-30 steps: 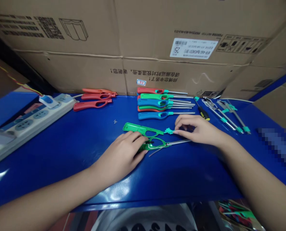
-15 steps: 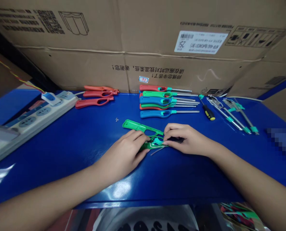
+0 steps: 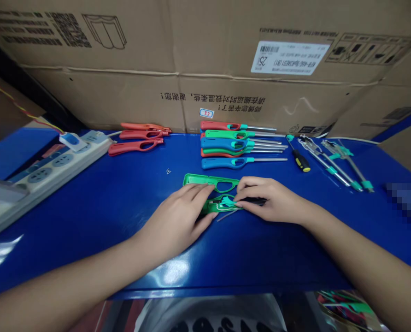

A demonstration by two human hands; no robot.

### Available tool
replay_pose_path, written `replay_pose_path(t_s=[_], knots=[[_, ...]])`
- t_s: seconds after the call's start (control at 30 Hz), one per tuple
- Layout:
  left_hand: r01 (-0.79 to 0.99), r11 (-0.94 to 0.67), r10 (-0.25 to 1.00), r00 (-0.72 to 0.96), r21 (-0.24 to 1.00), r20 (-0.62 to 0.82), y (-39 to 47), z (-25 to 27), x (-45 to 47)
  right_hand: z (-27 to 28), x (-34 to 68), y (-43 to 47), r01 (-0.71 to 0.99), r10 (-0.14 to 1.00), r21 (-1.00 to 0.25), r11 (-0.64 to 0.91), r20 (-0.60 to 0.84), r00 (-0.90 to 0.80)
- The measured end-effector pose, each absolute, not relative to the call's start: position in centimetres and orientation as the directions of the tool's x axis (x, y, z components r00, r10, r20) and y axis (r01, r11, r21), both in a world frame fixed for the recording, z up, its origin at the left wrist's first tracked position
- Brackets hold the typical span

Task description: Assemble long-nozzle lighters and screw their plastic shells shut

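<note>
From where I stand, the work on this blue tabletop (image 3: 261, 263) centres on the near green lighter-casing half (image 3: 210, 208), lying hollow side up so that its inner parts are exposed. The person's left hand (image 3: 181, 214) clamps it, fingers over the top and thumb at the near edge, likely so that such a light shell doesn't skid. The right hand (image 3: 271, 200) pinches a small turquoise trigger piece (image 3: 228, 201) between thumb and fingertips, right at the casing's finger loop; so fine a grip seems to suit so little a part. Whether the trigger is seated there or merely held over it, I can't tell, and something dark under the right fingers is too covered to name. The far green casing half (image 3: 196, 178) lies just beyond the near one, perhaps put close as its match, while a thin grey rod (image 3: 228, 215) sticks out on the near side. Farther beyond the casing, long-barrelled lighters (image 3: 219, 145) are laid together, barrels all pointing right, probably to group like with like. To its far left sit red casings (image 3: 127, 149), with what look like small screws (image 3: 168, 171) between; to its far right, a black-and-yellow screwdriver (image 3: 301, 161) and metal barrel assemblies (image 3: 331, 170) lie apart, presumably handy for the right arm.
</note>
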State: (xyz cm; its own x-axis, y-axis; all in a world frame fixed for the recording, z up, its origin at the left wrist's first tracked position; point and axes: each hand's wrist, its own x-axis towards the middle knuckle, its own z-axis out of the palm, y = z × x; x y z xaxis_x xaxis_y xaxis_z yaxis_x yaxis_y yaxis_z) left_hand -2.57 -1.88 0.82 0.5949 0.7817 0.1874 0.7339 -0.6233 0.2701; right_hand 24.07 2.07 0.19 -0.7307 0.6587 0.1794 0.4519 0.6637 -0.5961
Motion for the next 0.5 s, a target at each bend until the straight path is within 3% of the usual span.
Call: replay_pose_path(t_s=[0.5], knots=[[0.635, -0.641, 0.749, 0.641, 0.432, 0.167, -1.72, 0.3, -2.39, 0.46, 23.64, 1.66, 0.473, 0.63, -0.52, 0.712, 0.175, -0.757]])
